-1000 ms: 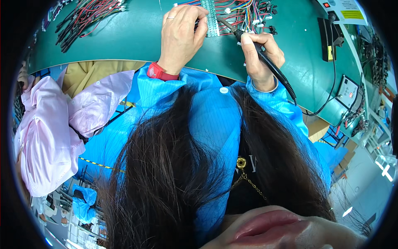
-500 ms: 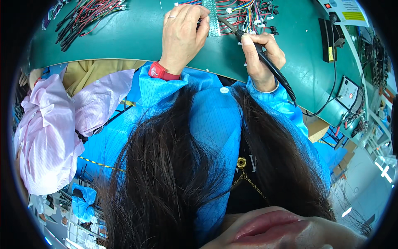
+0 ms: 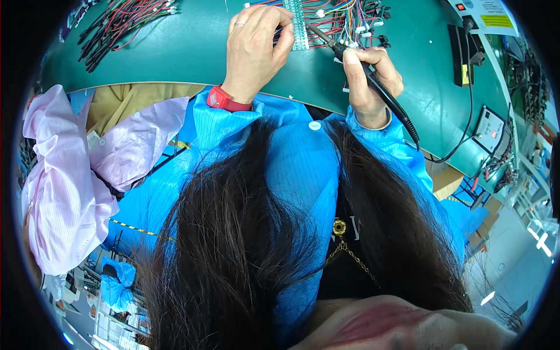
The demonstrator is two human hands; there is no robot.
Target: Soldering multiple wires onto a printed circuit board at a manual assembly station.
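Observation:
My right hand (image 3: 374, 81) grips a soldering iron (image 3: 387, 98) with a black handle. Its metal tip points up and left, close to the right edge of a pale green circuit board strip (image 3: 299, 26). Left of that strip is my left hand (image 3: 256, 49), its fingers curled and pinched together at the board's edge. Whatever sits between those fingertips is hidden from view. Several red, black and coloured wires (image 3: 344, 13) with white connectors spread out from the board's right side.
On the green table (image 3: 192, 55), a bundle of red and black cables (image 3: 119, 29) lies at far left. At right are a black iron stand (image 3: 466, 55), a white control box (image 3: 489, 129) and the iron's cord. A person's pink sleeve (image 3: 64, 186) is at left.
Both hands have barely shifted, the left slightly leftward; the iron's tip stays beside the board. At left, the neighbouring person's pink sleeve has moved upward.

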